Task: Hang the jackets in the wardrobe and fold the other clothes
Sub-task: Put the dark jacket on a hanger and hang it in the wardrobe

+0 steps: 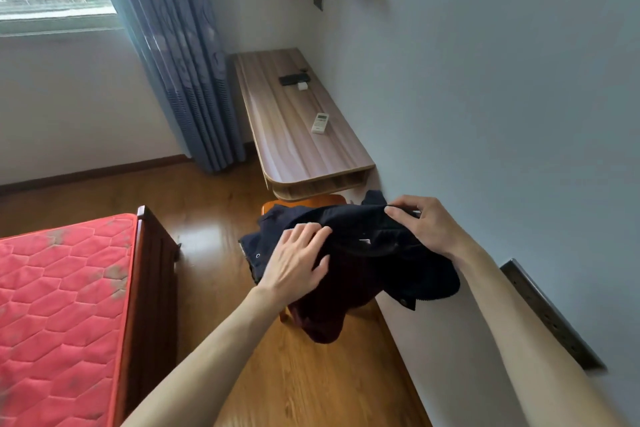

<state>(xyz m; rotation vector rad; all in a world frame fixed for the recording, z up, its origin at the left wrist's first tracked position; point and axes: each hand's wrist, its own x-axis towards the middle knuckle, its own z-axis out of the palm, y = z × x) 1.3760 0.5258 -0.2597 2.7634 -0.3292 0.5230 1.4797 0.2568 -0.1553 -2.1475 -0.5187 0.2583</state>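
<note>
Far out to the left of our fingers lies the red mattress [59,291]. Our left hand [298,258] rests flat with fingers spread on the dark navy jacket [349,229], gripping nothing. The jacket is heaped on an orange wooden chair [304,203], and under our left fingers a dark maroon garment [329,308] hangs below it. Our right hand [420,224] pinches the jacket's upper edge between thumb and fingertips. Beyond both hands sits the wooden desk [294,135], bearing a white remote [320,123].

Both forearms bare, no sleeves vis; left hand [297,257] & right hand [424,224] bare, no gloves
</note>
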